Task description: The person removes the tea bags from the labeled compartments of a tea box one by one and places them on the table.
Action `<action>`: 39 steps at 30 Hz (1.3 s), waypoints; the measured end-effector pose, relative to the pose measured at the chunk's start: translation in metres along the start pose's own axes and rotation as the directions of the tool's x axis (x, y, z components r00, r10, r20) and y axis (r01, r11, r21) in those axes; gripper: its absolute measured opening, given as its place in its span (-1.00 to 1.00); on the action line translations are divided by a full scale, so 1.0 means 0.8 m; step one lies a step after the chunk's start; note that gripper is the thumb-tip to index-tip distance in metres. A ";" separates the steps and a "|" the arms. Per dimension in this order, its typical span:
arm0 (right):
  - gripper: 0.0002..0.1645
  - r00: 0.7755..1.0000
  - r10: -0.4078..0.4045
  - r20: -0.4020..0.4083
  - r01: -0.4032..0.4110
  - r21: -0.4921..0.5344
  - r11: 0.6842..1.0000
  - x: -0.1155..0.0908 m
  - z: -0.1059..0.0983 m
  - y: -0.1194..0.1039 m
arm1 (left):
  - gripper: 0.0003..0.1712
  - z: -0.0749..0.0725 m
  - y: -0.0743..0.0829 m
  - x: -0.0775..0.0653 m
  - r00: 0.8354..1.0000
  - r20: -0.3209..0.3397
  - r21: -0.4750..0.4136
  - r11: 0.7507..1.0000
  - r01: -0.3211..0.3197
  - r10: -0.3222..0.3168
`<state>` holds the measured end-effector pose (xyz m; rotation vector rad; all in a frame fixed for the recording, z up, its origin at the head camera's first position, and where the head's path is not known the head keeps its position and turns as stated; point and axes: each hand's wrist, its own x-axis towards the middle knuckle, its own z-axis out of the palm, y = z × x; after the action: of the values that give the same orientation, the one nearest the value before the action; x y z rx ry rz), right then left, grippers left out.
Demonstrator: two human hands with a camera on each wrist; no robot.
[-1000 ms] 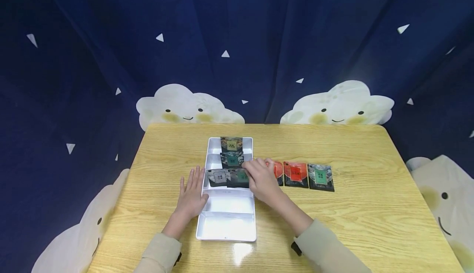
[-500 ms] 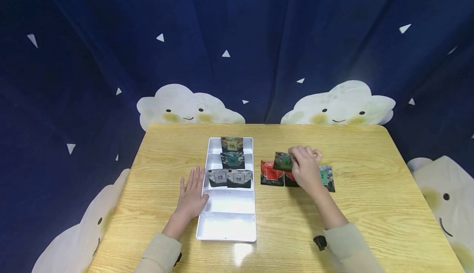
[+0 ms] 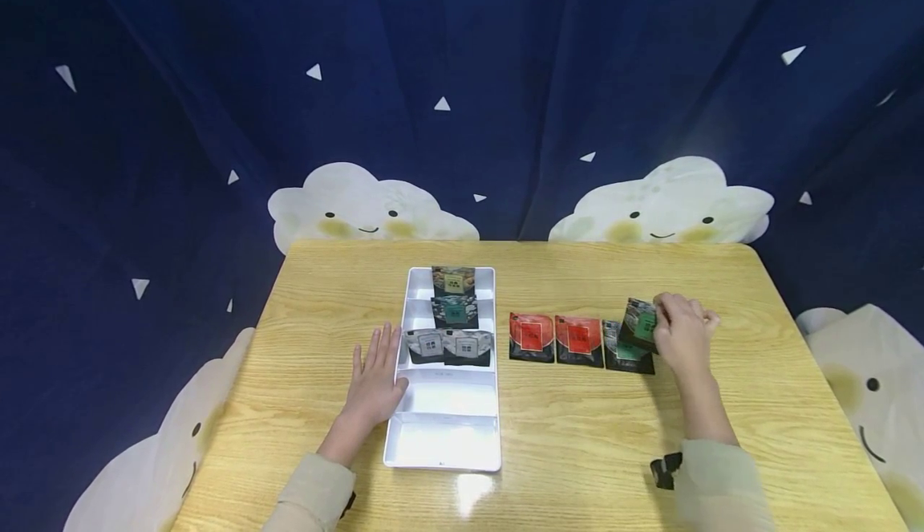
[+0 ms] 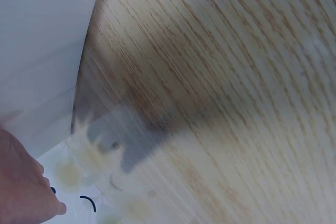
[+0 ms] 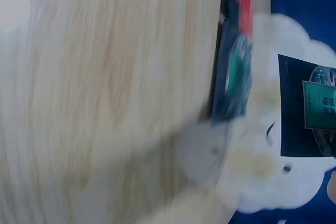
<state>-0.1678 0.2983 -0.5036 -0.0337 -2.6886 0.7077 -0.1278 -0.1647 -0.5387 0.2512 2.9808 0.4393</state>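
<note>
My right hand pinches a dark sachet with a green label by its right edge. The sachet is held up over the right end of a row on the table, overlapping another green-labelled sachet in the head view. In the right wrist view the held sachet appears at the right edge. My left hand rests with straight fingers along the left rim of a white divided tray. In the tray stand a yellow-labelled sachet, a teal-labelled one and two grey-labelled ones side by side.
Two red-and-black sachets lie side by side right of the tray, in line with the green-labelled one. All stand on a wooden table. A dark blue curtain with clouds hangs behind it.
My right hand has lifted the green-labelled sachet from the tray's third compartment and carried it right, past the red sachets. A second grey-labelled sachet now shows there. The left hand has stayed put.
</note>
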 end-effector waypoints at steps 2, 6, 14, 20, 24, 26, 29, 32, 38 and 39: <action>-0.81 0.999 0.034 0.031 -0.033 -0.019 0.999 -0.002 -0.006 0.015 | -0.11 -0.001 0.001 0.000 1.000 -0.002 -0.004 1.000 -0.002 0.002; -0.80 0.989 0.090 0.118 -0.082 -0.069 0.994 -0.005 -0.016 0.044 | -0.10 -0.001 0.001 0.000 1.000 0.000 -0.007 1.000 -0.004 0.004; -0.81 0.966 0.149 0.214 -0.123 -0.128 0.984 -0.008 -0.022 0.087 | -0.10 0.000 0.000 0.000 1.000 0.009 0.003 1.000 0.010 -0.010; -0.80 0.957 0.175 0.231 -0.122 -0.224 0.967 -0.014 -0.005 0.107 | -0.09 -0.001 0.000 0.000 1.000 0.006 -0.016 1.000 0.005 -0.005; -0.70 0.951 0.218 0.219 -0.158 -0.259 0.953 -0.023 0.014 0.114 | -0.09 -0.002 0.000 -0.001 1.000 0.010 -0.013 1.000 0.007 -0.007; -0.68 0.948 0.239 0.209 -0.183 -0.256 0.949 -0.027 0.022 0.116 | -0.09 -0.002 0.001 0.000 1.000 0.010 -0.011 1.000 0.006 -0.006; -0.66 0.945 0.264 0.191 -0.212 -0.253 0.944 -0.030 0.032 0.118 | -0.08 -0.002 0.001 0.000 1.000 0.011 -0.010 1.000 0.007 -0.007; -0.66 0.942 0.291 0.169 -0.246 -0.245 0.938 -0.031 0.039 0.120 | -0.09 -0.002 0.001 0.000 1.000 0.007 -0.011 1.000 0.005 -0.005; -0.61 0.925 0.342 0.166 -0.302 -0.226 0.926 -0.030 0.049 0.120 | -0.09 -0.002 0.001 0.000 1.000 0.008 -0.019 1.000 0.005 -0.005; -0.60 0.922 0.347 0.170 -0.307 -0.222 0.925 -0.030 0.050 0.120 | -0.09 -0.002 0.001 0.000 1.000 0.010 -0.015 1.000 0.006 -0.006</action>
<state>-0.1655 0.3604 -0.5904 -0.4989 -2.9802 0.5663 -0.1276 -0.1643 -0.5371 0.2422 2.9666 0.4580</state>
